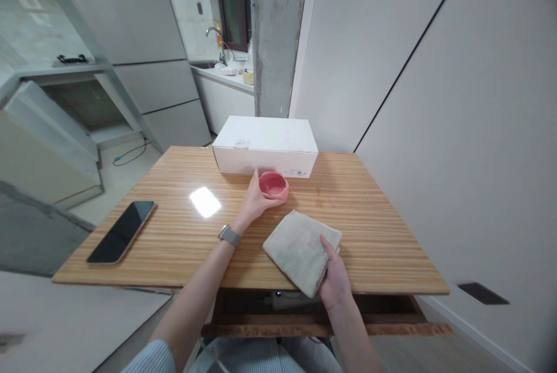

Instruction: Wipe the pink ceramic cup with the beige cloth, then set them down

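My left hand (257, 198) is closed around the left side of a small pink bowl (274, 186), thumb at the back and fingers along the front. The bowl is upright, close to the front of the white box, its inside facing me. In my right hand (335, 277) is a folded pale grey-green cloth (302, 248), pinched at its right edge with the thumb on top. The fingers under the cloth are hidden. The cloth extends over the table's front edge, and I cannot tell whether it touches the tabletop.
A white box (265, 158) stands at the back of the wooden table (348, 210). A black phone (122, 232) lies at the table's left. Below the front edge a drawer (304, 329) is pulled out, with a whitish device inside. A wall runs along the right.
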The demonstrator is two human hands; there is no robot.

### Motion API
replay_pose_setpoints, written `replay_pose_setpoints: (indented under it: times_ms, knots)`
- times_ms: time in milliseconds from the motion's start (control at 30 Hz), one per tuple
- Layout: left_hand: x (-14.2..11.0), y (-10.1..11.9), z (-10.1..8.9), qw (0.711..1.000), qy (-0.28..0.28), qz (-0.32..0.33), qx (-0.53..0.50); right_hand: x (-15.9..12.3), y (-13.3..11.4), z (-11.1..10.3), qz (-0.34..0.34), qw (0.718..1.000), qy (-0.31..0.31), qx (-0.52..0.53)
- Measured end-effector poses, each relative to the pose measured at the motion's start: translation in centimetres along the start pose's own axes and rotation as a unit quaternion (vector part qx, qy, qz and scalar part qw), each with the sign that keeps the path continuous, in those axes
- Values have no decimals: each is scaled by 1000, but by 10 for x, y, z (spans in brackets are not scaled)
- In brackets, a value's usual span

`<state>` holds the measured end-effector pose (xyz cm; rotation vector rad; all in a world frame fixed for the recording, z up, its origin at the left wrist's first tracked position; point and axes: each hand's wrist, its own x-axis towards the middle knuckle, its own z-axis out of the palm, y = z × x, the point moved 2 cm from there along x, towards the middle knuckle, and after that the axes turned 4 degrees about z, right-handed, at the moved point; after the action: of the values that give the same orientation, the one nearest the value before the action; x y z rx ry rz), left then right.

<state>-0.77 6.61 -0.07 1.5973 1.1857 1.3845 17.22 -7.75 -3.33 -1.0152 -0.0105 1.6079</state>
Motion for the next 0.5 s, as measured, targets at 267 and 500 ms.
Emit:
replay_pose_setpoints:
  times_ms: [267, 500]
  knots:
    - [-28, 11, -1, 997, -7, 66, 28, 4, -32, 21, -92, 992, 59, 59]
    - [-65, 20, 9, 989, -70, 44, -124, 22, -14, 66, -218, 975, 31, -42]
